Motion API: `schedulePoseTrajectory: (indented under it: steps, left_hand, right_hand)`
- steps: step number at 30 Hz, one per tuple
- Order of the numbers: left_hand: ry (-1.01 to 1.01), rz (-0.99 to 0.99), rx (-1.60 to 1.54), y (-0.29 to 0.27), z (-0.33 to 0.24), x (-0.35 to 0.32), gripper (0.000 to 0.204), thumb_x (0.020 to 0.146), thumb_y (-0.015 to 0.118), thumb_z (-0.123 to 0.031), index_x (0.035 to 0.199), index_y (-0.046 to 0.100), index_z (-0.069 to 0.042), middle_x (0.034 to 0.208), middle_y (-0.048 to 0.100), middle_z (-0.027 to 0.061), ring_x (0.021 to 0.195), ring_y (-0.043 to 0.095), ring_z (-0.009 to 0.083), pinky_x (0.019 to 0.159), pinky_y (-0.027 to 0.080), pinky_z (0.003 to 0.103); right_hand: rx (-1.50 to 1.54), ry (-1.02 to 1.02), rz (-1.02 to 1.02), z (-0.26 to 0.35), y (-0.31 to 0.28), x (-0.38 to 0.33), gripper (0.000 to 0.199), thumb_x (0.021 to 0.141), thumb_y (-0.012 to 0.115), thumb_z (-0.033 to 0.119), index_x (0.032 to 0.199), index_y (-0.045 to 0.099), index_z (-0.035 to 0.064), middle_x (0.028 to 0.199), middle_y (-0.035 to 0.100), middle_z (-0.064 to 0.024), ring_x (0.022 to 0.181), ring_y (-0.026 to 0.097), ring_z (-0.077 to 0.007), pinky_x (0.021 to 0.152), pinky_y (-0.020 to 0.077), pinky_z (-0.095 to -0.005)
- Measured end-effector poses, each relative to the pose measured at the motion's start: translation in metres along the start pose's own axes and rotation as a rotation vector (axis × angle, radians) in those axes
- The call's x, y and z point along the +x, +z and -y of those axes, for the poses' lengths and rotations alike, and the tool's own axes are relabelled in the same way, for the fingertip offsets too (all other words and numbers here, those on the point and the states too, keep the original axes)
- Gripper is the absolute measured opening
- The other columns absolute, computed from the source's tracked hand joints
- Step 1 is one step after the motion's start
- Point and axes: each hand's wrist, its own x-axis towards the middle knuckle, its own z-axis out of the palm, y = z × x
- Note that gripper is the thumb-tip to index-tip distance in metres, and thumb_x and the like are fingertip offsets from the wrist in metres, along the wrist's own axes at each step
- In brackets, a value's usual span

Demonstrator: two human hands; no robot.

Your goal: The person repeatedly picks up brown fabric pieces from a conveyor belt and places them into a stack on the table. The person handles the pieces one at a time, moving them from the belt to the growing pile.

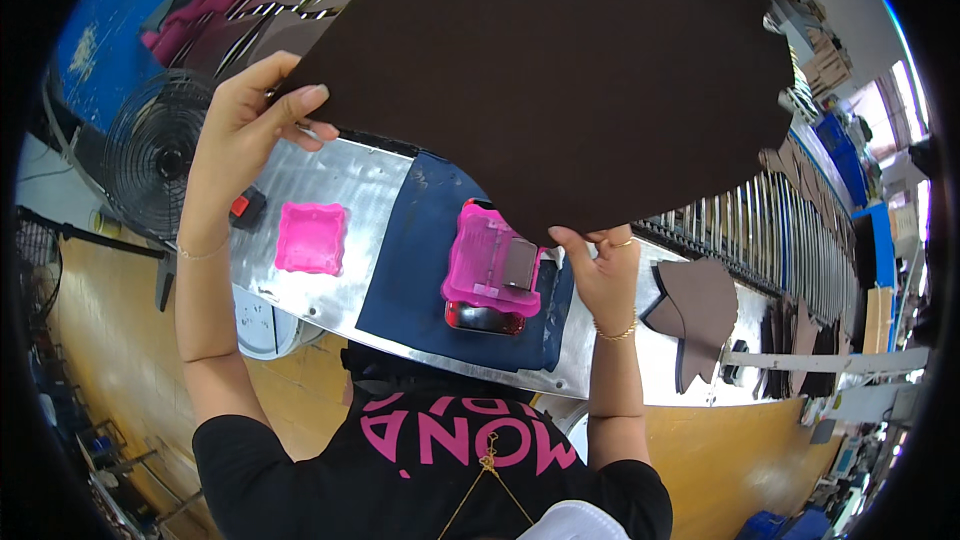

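A large dark brown sheet [560, 80], flat and with a curved outline, is held up in front of me and covers much of the upper view. My left hand [250, 110] pinches its left edge between thumb and fingers. At the lower edge, my right hand [603, 275] grips the sheet with the thumb on the near face; its other fingers are partly hidden. Below the sheet, a pink tray [465, 275] with a small grey-brown block [519, 264] in it rests on a red and black object [485, 318]. A second pink tray [311, 265] lies further left.
A dark blue mat [400, 290] covers part of the metal table [350, 180]. Curved brown cut pieces [700, 305] lie at the right, beside a rack of metal rods [740, 230]. A black fan [160, 155] stands at the left, near a small black and red object [246, 208].
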Motion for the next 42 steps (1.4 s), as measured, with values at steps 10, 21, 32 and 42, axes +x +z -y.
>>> schedulePoseTrajectory:
  steps: [10,21,32,42]
  left_hand:
    - [-0.213,0.056,0.023,0.0,0.03,-0.043,0.014,0.088,0.061,-0.006,0.097,0.061,0.005,0.075,0.062,0.004,0.062,0.065,0.0126,0.054,0.05,0.021]
    - [0.044,0.503,0.284,0.1,0.046,-0.031,0.007,0.083,0.063,-0.005,0.083,0.062,0.002,0.07,0.057,0.0084,0.057,0.064,0.0201,0.05,0.049,0.03]
    - [0.557,0.644,0.323,0.194,0.034,-0.025,0.01,0.077,0.069,-0.018,0.08,0.068,-0.009,0.086,0.052,0.0063,0.076,0.057,0.0224,0.063,0.047,0.035]
    - [0.044,0.019,-0.026,0.081,0.058,-0.008,0.027,0.083,0.068,-0.013,0.109,0.064,-0.008,0.084,0.049,0.0014,0.059,0.042,0.0075,0.053,0.036,0.021]
  right_hand:
    - [-0.349,-0.114,0.103,-0.011,-0.005,-0.018,0.013,0.073,0.074,0.008,0.082,0.068,0.0016,0.08,0.067,-0.013,0.071,0.063,-0.0326,0.067,0.0487,-0.0354]
    - [-0.7,-0.071,0.008,-0.036,-0.097,-0.109,0.012,0.08,0.066,0.0,0.092,0.064,0.0015,0.08,0.062,-0.0116,0.07,0.059,-0.0258,0.066,0.0458,-0.0313]
    - [-0.434,0.215,-0.502,0.032,-0.211,-0.149,0.018,0.091,0.057,0.006,0.107,0.056,-0.0036,0.1,0.059,-0.0051,0.092,0.053,-0.0121,0.083,0.0432,-0.0252]
    - [0.057,0.262,-0.196,-0.003,-0.113,0.07,0.032,0.093,0.055,0.013,0.119,0.051,-0.0054,0.107,0.062,-0.0095,0.096,0.057,-0.0129,0.086,0.0436,-0.0247]
